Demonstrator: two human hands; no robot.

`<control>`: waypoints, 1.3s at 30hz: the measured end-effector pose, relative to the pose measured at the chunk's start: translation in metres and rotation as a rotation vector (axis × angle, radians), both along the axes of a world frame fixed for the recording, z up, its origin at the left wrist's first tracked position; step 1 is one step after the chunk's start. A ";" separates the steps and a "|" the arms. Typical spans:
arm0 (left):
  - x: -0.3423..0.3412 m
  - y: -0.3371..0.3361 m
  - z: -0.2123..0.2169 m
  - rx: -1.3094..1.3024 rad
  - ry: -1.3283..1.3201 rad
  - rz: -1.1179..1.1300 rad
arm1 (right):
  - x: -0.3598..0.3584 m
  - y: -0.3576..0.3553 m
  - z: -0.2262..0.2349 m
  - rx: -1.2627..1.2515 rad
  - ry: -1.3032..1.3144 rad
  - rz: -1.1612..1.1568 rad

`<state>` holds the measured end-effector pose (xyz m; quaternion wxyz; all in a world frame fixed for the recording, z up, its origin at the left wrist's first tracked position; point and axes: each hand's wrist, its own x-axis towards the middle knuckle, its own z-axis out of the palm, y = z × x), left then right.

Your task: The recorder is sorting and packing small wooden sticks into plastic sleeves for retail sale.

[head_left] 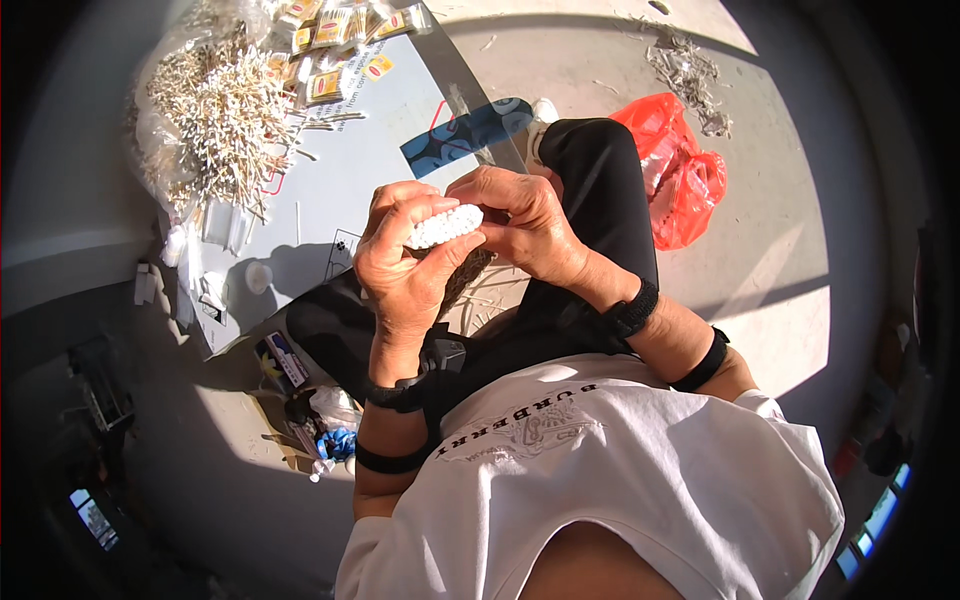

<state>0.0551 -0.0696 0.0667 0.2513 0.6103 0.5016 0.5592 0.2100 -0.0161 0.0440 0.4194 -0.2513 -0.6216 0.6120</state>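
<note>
A tight bundle of cotton swabs (444,227) is in my left hand (398,255), its white tips packed together and facing up. The left fingers and thumb wrap round the bundle from both sides. At its right end, my right hand (525,222) is closed in a pinch against the swabs. Whether a single swab is between those fingertips is hidden. Below the hands, more loose swabs (490,296) lie between my legs, partly covered by my hands and wrists.
A large heap of loose swabs (215,115) in clear plastic lies on the grey board (310,190) at the left. Several small packets (330,85) sit behind it. A red plastic bag (680,170) rests on the floor at right, near scraps (688,72). An open box (285,425) stands lower left.
</note>
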 end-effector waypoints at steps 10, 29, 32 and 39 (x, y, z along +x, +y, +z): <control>0.006 -0.015 0.011 0.027 0.004 0.007 | 0.005 -0.013 0.006 0.046 0.007 0.019; 0.009 -0.027 0.017 0.043 0.012 0.007 | 0.007 -0.025 0.018 0.100 0.014 -0.002; 0.009 -0.027 0.017 0.030 -0.066 0.002 | 0.006 -0.025 0.016 0.092 0.019 -0.006; 0.006 -0.026 0.020 0.080 0.019 -0.005 | 0.006 -0.026 0.016 0.075 -0.004 -0.016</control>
